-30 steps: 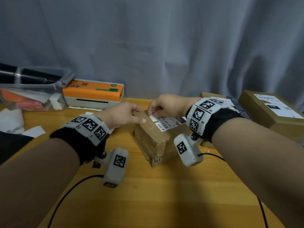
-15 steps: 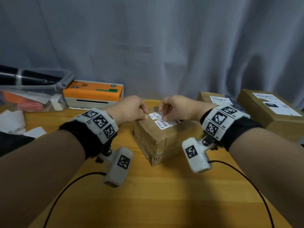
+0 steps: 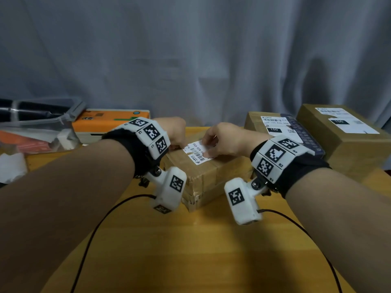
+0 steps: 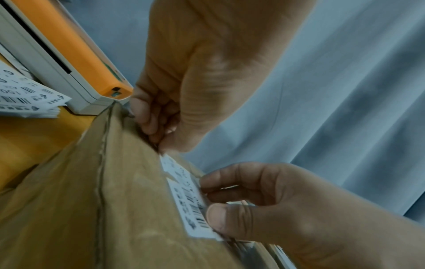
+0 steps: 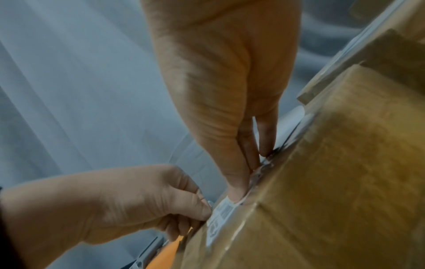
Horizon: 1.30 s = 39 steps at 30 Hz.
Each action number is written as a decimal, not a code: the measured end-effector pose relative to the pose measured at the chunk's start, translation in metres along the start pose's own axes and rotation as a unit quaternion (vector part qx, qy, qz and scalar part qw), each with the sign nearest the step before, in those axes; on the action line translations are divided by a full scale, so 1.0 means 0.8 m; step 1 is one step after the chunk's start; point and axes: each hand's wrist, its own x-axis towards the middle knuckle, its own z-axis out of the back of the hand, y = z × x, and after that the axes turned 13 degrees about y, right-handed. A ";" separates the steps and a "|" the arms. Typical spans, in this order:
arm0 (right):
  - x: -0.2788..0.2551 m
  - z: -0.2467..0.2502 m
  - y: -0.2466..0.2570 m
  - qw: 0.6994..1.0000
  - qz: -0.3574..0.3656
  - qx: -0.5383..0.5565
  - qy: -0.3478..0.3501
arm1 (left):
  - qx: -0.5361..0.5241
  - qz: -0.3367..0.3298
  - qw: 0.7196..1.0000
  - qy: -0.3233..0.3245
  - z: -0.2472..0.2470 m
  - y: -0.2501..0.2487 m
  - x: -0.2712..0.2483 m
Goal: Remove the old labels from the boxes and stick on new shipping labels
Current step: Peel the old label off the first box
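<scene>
A taped cardboard box (image 3: pixel 207 176) lies in the middle of the wooden table. A white barcode label (image 3: pixel 195 154) lies across its top. My left hand (image 3: pixel 177 145) has curled fingers and pinches the label's left end. My right hand (image 3: pixel 208 146) holds the label's right part, thumb pressed flat on its near corner and fingers over its far edge. The left wrist view shows the label (image 4: pixel 184 191) on the box (image 4: pixel 115 200), my left hand (image 4: pixel 158 134) at one end and my right hand (image 4: pixel 211 200) at the other. The right wrist view has the label (image 5: pixel 220 216) under my right hand (image 5: pixel 250 174).
An orange-and-white label printer (image 3: pixel 110 121) stands behind the left hand, with a stack of printed labels (image 4: pixel 25 98) before it. A clear plastic bin (image 3: pixel 36 127) sits far left. Two labelled boxes (image 3: pixel 273 123) (image 3: pixel 347 134) stand at the right. Cables trail over the near table.
The label has shifted left on the box top and lies flatter. My left hand moved onto its left end. My right wrist drew back to the right.
</scene>
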 end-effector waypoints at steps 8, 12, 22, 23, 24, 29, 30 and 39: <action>0.000 0.000 0.006 0.999 -0.007 -0.043 0.006 | -0.004 -0.005 0.999 0.047 0.004 -0.005 -0.003; 0.000 0.000 0.005 0.999 -0.008 -0.042 0.006 | -0.183 -0.059 0.981 0.016 0.012 0.004 0.001; 0.000 -0.002 0.001 1.000 -0.003 -0.004 0.008 | -0.113 -0.027 0.993 0.013 -0.009 0.016 0.004; -0.002 -0.003 0.000 1.000 -0.003 0.002 0.009 | -0.102 -0.027 0.994 0.011 -0.009 0.015 0.003; -0.003 -0.003 -0.001 1.000 0.000 0.012 0.012 | -0.089 -0.027 0.996 0.011 -0.009 0.014 0.003; -0.009 -0.004 -0.006 0.999 0.012 0.030 0.038 | -0.019 -0.020 0.999 0.020 -0.008 0.006 0.000; -0.007 -0.004 -0.006 0.999 0.009 0.017 0.040 | -0.013 -0.021 1.000 0.019 -0.007 0.004 -0.001; 0.000 -0.008 -0.008 0.999 0.004 -0.017 0.038 | -0.184 -0.056 0.980 0.051 -0.010 0.004 0.002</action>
